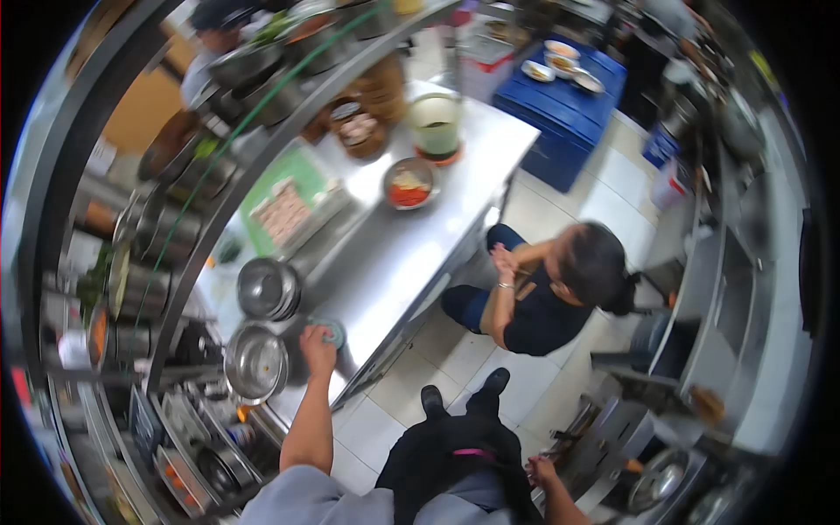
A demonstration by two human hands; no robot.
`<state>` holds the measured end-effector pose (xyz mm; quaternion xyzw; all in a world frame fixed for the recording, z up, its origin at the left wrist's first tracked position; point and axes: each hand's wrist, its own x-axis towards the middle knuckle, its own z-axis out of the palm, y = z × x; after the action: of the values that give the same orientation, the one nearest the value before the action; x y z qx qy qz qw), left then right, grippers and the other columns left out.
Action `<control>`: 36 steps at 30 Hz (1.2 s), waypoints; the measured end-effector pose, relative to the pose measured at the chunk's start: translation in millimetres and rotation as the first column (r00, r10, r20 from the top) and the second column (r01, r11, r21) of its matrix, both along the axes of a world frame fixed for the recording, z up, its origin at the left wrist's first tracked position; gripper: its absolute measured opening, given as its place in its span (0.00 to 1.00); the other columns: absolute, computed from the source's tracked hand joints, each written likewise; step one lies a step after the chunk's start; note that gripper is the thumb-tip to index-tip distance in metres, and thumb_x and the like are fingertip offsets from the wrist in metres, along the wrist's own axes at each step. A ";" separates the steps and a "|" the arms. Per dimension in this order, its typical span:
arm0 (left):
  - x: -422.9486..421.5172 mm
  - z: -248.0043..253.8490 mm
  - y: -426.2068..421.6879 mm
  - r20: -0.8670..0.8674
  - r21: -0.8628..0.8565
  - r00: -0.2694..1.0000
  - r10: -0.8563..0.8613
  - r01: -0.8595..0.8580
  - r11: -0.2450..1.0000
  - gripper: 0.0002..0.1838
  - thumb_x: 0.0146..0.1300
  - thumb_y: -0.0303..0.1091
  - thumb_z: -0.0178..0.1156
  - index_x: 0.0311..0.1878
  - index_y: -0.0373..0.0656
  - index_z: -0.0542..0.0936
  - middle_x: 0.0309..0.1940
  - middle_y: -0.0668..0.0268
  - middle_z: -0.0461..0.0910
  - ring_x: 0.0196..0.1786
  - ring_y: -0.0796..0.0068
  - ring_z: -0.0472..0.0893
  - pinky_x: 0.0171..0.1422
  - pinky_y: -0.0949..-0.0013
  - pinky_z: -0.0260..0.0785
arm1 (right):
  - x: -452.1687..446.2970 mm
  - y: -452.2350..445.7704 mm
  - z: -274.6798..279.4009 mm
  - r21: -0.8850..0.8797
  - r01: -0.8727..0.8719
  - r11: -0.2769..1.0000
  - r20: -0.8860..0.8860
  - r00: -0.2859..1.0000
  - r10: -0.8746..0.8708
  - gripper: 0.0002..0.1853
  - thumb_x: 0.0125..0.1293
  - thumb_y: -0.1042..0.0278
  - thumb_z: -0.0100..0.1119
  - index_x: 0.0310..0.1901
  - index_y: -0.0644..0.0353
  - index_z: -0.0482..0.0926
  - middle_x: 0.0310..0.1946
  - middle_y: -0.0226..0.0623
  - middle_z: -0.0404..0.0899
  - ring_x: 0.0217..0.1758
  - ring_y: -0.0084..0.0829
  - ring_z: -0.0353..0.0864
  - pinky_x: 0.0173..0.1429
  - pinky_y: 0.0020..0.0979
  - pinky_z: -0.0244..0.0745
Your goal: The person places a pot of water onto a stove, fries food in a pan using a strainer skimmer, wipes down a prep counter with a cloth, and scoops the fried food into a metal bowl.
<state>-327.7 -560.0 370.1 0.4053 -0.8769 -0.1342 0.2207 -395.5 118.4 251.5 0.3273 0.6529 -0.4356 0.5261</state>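
Note:
My left hand (318, 350) is stretched out over the steel worktable (385, 280), its fingers closed on a pale green cloth (333, 330) that lies against the surface. Just left of that hand stands a wide steel bowl (255, 363), with a stack of steel bowls (268, 289) beyond it. Low by my right side hangs my right hand (541, 471), near the steel kitchen equipment; its fingers are small and blurred, so their state is unclear.
Farther along the table are a green cutting board (289, 179) with pale pieces, a bowl of red and pale food (409, 185) and a green container (434, 122). A person (560, 289) stands at the table's right side. Shelves with pots overhang the left; a blue bin (560, 114) stands beyond.

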 end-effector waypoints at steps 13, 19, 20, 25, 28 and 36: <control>-258.2 11.4 21.2 0.129 0.119 0.720 -0.682 0.672 0.731 0.15 0.40 0.18 0.46 0.32 0.40 0.77 0.39 0.55 0.74 0.49 0.51 0.72 0.58 0.57 0.63 | 6.7 -32.5 -25.3 -0.119 0.303 0.946 -0.093 0.945 -0.314 0.11 0.68 0.58 0.54 0.45 0.54 0.75 0.34 0.31 0.76 0.30 0.25 0.78 0.32 0.30 0.79; -142.8 -0.5 33.3 0.262 0.046 0.714 -0.650 0.663 0.747 0.10 0.35 0.19 0.45 0.25 0.39 0.72 0.31 0.54 0.69 0.40 0.51 0.71 0.49 0.57 0.64 | 50.4 -14.8 -36.6 -0.081 0.467 0.881 -0.046 0.881 -0.471 0.10 0.66 0.61 0.54 0.45 0.54 0.75 0.34 0.31 0.76 0.29 0.25 0.78 0.32 0.30 0.78; -119.2 1.8 26.7 0.286 0.071 0.686 -0.669 0.681 0.729 0.10 0.36 0.19 0.45 0.25 0.39 0.72 0.30 0.54 0.70 0.39 0.53 0.71 0.48 0.59 0.64 | 62.0 -9.7 -44.6 -0.051 0.513 0.857 -0.002 0.858 -0.514 0.10 0.66 0.61 0.53 0.46 0.54 0.75 0.34 0.31 0.76 0.29 0.26 0.78 0.33 0.31 0.78; -77.4 18.3 -16.1 0.265 0.186 0.756 -0.598 0.568 0.801 0.12 0.42 0.19 0.46 0.30 0.39 0.76 0.31 0.55 0.74 0.40 0.57 0.74 0.50 0.63 0.66 | 113.7 5.6 -71.6 0.077 0.557 0.827 0.131 0.817 -0.562 0.12 0.65 0.61 0.53 0.49 0.53 0.73 0.37 0.34 0.75 0.34 0.32 0.78 0.38 0.36 0.77; -133.3 36.4 -14.6 0.033 0.125 0.882 -0.470 0.462 0.878 0.15 0.48 0.21 0.49 0.39 0.38 0.79 0.37 0.55 0.78 0.44 0.58 0.77 0.54 0.62 0.68 | 115.6 11.0 -61.0 0.089 0.522 0.848 0.129 0.838 -0.530 0.12 0.63 0.62 0.52 0.45 0.55 0.73 0.34 0.35 0.76 0.30 0.30 0.78 0.34 0.35 0.77; -202.7 -20.5 55.7 0.452 -0.049 0.869 -0.200 0.247 0.968 0.30 0.63 0.42 0.47 0.71 0.57 0.62 0.72 0.46 0.52 0.73 0.43 0.53 0.73 0.42 0.47 | 29.5 23.3 -33.1 -0.002 0.306 0.952 0.012 0.952 -0.306 0.09 0.64 0.60 0.53 0.44 0.50 0.73 0.30 0.30 0.74 0.27 0.27 0.76 0.30 0.32 0.76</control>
<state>-530.5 -504.3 349.6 0.3088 -0.9508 -0.0168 0.0189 -365.9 141.7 218.4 0.4261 0.5905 -0.5109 0.4569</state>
